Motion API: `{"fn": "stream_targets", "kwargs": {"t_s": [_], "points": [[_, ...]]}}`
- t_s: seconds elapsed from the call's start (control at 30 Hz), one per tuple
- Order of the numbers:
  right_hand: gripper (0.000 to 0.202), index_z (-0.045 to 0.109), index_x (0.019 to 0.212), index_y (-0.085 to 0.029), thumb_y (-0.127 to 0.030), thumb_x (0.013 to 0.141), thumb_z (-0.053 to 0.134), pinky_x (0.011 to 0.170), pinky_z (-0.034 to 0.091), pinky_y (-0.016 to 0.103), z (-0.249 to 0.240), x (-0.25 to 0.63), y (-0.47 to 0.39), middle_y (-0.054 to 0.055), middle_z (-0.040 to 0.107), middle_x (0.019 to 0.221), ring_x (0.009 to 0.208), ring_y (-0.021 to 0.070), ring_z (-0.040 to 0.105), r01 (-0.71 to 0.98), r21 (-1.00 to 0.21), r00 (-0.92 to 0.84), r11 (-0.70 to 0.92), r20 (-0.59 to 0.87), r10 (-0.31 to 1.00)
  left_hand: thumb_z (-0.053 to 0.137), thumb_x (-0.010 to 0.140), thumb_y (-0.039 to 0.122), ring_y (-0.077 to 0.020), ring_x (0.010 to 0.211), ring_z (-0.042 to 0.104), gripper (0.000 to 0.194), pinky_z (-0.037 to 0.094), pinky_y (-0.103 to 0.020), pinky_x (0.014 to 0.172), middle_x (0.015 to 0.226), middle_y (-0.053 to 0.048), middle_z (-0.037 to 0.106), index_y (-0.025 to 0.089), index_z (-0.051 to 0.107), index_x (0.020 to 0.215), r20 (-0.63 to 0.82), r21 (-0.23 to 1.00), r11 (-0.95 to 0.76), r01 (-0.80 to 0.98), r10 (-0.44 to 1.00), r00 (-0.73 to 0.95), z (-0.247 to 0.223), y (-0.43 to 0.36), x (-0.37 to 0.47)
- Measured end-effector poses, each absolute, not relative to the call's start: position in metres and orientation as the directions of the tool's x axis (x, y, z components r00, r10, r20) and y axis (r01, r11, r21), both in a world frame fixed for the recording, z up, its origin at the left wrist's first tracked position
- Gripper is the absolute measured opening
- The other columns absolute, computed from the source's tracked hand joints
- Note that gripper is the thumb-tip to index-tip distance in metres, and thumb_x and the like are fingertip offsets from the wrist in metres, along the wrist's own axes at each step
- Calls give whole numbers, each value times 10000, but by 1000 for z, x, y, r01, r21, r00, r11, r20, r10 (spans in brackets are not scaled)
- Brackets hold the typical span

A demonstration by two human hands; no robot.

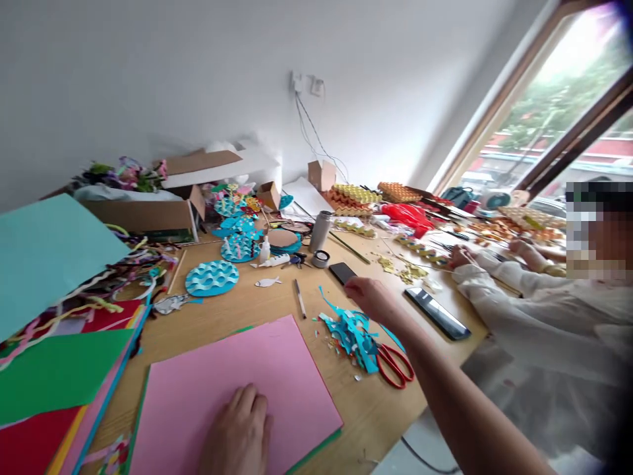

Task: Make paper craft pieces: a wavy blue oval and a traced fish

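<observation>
My left hand [240,429] rests palm down on a pink sheet [212,369], its fingers a little bent and nothing gripped. Green paper shows beneath the sheet's edges. My right hand [363,290] reaches over the table, its closed fingers on the near end of a black phone [340,271]. Below that hand lies a pile of blue paper strips [353,333], with red-handled scissors [394,365] beside it. A pen [300,299] lies between the pink sheet and the phone.
Coloured sheets [64,369] are stacked at the left. A blue wavy disc [212,278], a small paper fish [268,282] and a metal bottle [321,231] stand or lie farther back. Another phone [437,314] is at the right, near a person in white sleeves [499,290].
</observation>
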State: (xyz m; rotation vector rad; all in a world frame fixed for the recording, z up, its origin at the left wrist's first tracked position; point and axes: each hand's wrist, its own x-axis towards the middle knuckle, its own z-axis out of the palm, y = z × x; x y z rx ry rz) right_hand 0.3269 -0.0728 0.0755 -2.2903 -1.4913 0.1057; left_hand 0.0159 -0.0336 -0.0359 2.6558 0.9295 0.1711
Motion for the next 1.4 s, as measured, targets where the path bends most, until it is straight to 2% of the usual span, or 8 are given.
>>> {"fn": "stream_targets", "kwargs": {"t_s": [0.2,0.27,0.4,0.53,0.67,0.73,0.93,1.4], "points": [[112,631,642,-170,-147,736,575,570,308,276,58,346,-154,76,658,671,645,193,590,828,-69,546,-557,-132,828,326,906,212,-230,986,579,335,439,-371,858,1017,-79,645,225,661,917,-21,311,-752,581,606,795,-36,-31,15],[129,632,676,-150,-193,776,562,556,300,278,38,336,-171,110,673,713,667,217,612,809,-5,575,-587,-194,795,323,903,209,-238,997,570,340,430,-389,879,1024,-83,642,220,662,924,-43,301,-758,579,596,802,-34,-31,15],[303,620,831,-138,-352,905,419,585,328,286,8,324,-187,139,685,843,769,245,645,777,79,626,-624,-206,752,313,900,175,-237,958,561,342,424,-410,868,983,-75,628,214,653,912,-44,289,-738,610,626,779,-26,-37,18],[348,616,811,-154,-406,906,396,580,327,287,10,325,-184,133,689,824,784,256,654,751,113,657,-650,-227,719,344,887,154,-235,938,552,307,420,-411,857,967,-68,616,208,646,905,-44,292,-717,633,651,758,-20,-43,20],[184,651,816,-149,-186,820,472,596,338,277,28,327,-182,134,694,889,834,254,658,752,193,658,-631,-289,695,357,880,142,-235,940,548,294,418,-405,858,965,-66,613,202,644,898,-44,297,-714,634,653,756,-18,-44,21],[230,667,849,-141,-69,753,471,618,351,276,36,328,-185,135,686,929,873,256,651,764,246,646,-597,-289,707,365,879,140,-234,951,548,288,416,-398,865,974,-69,616,198,646,904,-47,284,-716,638,654,755,-17,-44,21],[275,657,922,-114,-8,815,427,655,393,293,55,328,-196,163,653,952,872,257,635,796,403,549,-452,-165,819,340,882,148,-229,973,551,314,412,-384,885,1000,-88,617,184,648,932,-79,240,-739,630,632,771,-11,-45,20],[203,625,902,-105,-59,724,540,720,406,305,58,333,-199,156,641,935,912,262,601,840,371,481,-395,-173,860,393,842,128,-259,994,558,287,419,-419,908,1017,-117,612,149,652,965,-173,191,-762,619,595,785,6,-49,21]]}}
